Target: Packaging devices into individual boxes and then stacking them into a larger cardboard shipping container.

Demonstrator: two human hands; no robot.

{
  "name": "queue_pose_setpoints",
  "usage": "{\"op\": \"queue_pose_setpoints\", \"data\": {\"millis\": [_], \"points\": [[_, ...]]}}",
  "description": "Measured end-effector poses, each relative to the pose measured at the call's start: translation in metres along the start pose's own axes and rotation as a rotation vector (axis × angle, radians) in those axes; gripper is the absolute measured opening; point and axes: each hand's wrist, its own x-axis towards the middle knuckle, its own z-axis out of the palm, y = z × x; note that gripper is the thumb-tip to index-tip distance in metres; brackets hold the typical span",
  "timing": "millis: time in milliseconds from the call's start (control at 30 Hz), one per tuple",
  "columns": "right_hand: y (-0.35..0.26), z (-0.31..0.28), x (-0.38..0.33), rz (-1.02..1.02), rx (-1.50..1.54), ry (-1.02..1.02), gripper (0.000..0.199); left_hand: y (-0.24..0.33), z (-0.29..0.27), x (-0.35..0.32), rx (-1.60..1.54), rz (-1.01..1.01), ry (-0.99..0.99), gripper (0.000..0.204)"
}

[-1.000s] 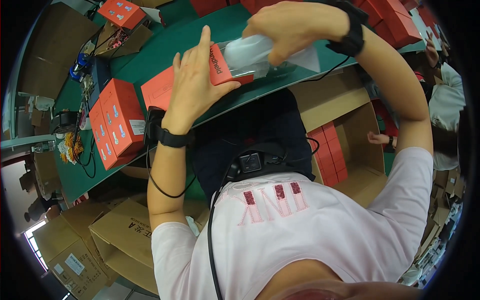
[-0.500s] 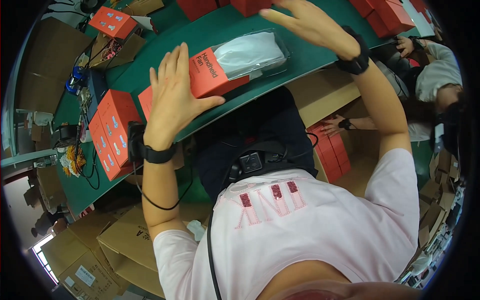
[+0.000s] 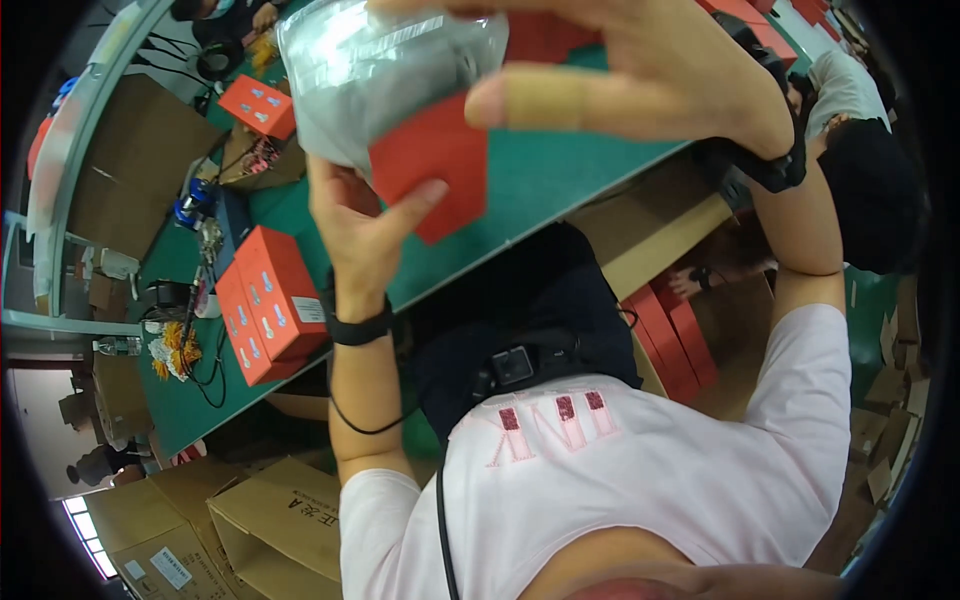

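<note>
My left hand [image 3: 362, 232] grips a red cardboard box [image 3: 430, 165] raised off the table, with the thumb on its front and the fingers curled round its far side. From the box projects a clear plastic tray [image 3: 385, 75] holding a pale item in a bag, blurred by motion. My right hand [image 3: 640, 85] is over the tray's right end. Its thumb stretches to the red box's edge, with the fingers apart along the tray's top. A tan band wraps that thumb. The fingertips are partly cut off by the frame, and contact with the tray is unclear.
Red boxes [image 3: 268, 305] stand at the table's left front, another red box [image 3: 258, 105] beyond. Cables and tools lie along the left of the green table [image 3: 550, 165]. Open cartons [image 3: 275, 520] sit on the floor. A co-worker [image 3: 850, 110] is at the right.
The red box and tray have been lifted from the table toward me and tilted. My left hand has gone from lying flat on the box to gripping it. My right hand has come over the tray.
</note>
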Motion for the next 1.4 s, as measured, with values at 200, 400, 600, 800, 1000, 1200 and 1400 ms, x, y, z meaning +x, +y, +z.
{"op": "queue_pose_setpoints", "data": {"millis": [200, 400, 600, 800, 1000, 1200, 1400], "points": [[0.015, 0.061, -0.01, 0.051, 0.178, -0.073, 0.042, -0.021, 0.009, 0.002, -0.06, 0.088, -0.024, 0.121], [0.009, 0.041, -0.002, 0.209, 0.075, -0.067, 0.059, -0.021, 0.006, 0.015, 0.138, 0.227, -0.006, 0.1], [-0.028, 0.088, -0.03, 0.784, 0.582, 0.155, 0.072, -0.007, 0.026, 0.004, 0.323, 0.01, 0.051, 0.017], [-0.052, 0.121, -0.031, 0.586, 0.697, 0.308, 0.043, -0.024, 0.05, -0.018, 0.268, 0.178, 0.306, 0.097], [-0.069, 0.136, -0.017, 0.566, 0.268, 0.265, 0.033, -0.05, 0.034, -0.039, 0.357, 0.422, 0.337, 0.125], [-0.071, 0.131, -0.014, 0.434, -0.048, 0.108, 0.039, -0.064, 0.028, -0.048, 0.432, 0.034, 0.261, 0.106], [-0.071, 0.118, 0.021, 0.599, -0.109, -0.201, 0.075, -0.079, 0.021, -0.057, 0.615, 0.112, 0.183, 0.119]]}}
